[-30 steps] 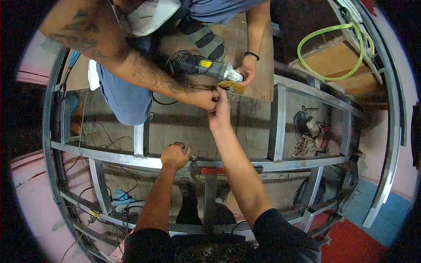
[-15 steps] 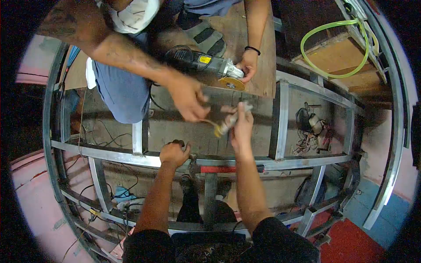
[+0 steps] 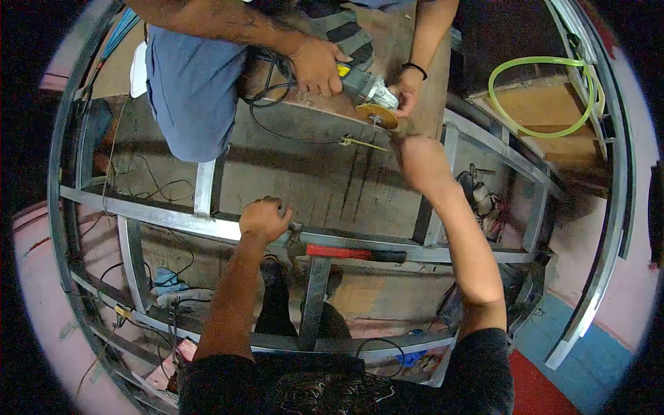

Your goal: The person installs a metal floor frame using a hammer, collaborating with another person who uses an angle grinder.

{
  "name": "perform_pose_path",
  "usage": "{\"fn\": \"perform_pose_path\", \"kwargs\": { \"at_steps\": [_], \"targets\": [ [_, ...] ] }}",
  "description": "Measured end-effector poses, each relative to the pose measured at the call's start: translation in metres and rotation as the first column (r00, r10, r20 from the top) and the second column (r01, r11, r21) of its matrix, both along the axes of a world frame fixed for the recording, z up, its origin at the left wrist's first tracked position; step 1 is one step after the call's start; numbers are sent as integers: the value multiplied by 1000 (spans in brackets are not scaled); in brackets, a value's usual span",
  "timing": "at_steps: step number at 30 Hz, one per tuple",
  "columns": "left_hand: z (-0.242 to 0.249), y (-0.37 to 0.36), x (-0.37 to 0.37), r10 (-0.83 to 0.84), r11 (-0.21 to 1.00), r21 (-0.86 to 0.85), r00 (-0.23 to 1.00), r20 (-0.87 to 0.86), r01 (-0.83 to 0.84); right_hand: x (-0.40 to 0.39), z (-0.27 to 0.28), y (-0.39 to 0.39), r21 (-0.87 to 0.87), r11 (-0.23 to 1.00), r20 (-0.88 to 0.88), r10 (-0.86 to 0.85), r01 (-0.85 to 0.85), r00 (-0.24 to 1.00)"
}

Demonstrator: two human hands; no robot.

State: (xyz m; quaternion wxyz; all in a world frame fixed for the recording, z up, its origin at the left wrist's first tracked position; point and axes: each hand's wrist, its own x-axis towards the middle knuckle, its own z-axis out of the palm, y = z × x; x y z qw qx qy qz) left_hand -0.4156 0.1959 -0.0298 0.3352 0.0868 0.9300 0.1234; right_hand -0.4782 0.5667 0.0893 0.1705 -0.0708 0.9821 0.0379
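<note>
My left hand (image 3: 264, 220) rests closed on the bright metal bar (image 3: 173, 218) of a frame. A small dark thing shows between its thumb and fingers, too little to name. My right hand (image 3: 423, 166) is blurred, with its fingers curled just below the yellow-brown disc (image 3: 377, 116) of an angle grinder (image 3: 358, 84). A thin yellowish strand (image 3: 366, 144), tied to a black cord (image 3: 290, 137), runs toward it; whatever lies inside the fingers is hidden. Another person's hand (image 3: 318, 68) grips the grinder's body, and that person's other hand (image 3: 408, 93) is at its head.
A hammer with a red and black handle (image 3: 339, 252) lies along the bar beside my left hand. A wooden board (image 3: 311, 100) lies beneath the grinder. Looped yellow-green tubing (image 3: 494, 97) hangs at upper right. Loose cables run among the bars at left.
My right hand has moved right and toward the grinder disc. The other person's hand has left the space near mine and now grips the grinder. My left hand stays on the bar.
</note>
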Motion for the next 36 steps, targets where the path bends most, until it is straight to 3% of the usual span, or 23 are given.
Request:
{"fn": "perform_pose_path", "kwargs": {
  "at_steps": [2,5,9,15,18,21,23,24,26,30,33,36],
  "targets": [
    [10,1,-1,-1,1000,12,1000,-8,1,-2,-2,2,-116,993,-105,-5,-7,994],
    [15,3,-4,-47,999,-12,999,8,47,-4,9,-2,-59,998,-37,-35,33,999],
    [9,1,-4,-65,998,-3,998,14,65,4,-3,0,-8,1000,-70,-6,6,998],
    [15,1,-3,-47,999,21,999,15,46,14,-17,-8,-256,952,-172,-216,169,961],
    [15,1,-5,-9,1000,15,1000,24,8,10,-21,-2,-215,959,-173,-225,186,959],
    [4,-1,-4,-38,999,12,999,31,37,2,-18,4,-144,984,-186,-130,104,974],
    [3,0,-3,-9,1000,-1,999,42,9,3,-23,8,44,997,-70,-58,61,996],
    [3,0,-3,-11,1000,1,999,42,11,3,-24,12,45,997,-70,-60,63,996],
    [5,0,-4,-20,1000,0,999,24,20,1,-21,18,-98,995,-184,-25,7,983],
    [16,3,-4,-41,999,-16,997,73,42,1,-21,16,-235,967,-147,-135,98,980],
    [11,2,-5,-29,1000,-4,1000,10,29,8,-52,17,-411,904,-179,-206,117,962],
    [11,0,-7,-22,1000,-10,998,62,23,7,-53,7,-416,897,-188,-245,149,951]
  ]
}}
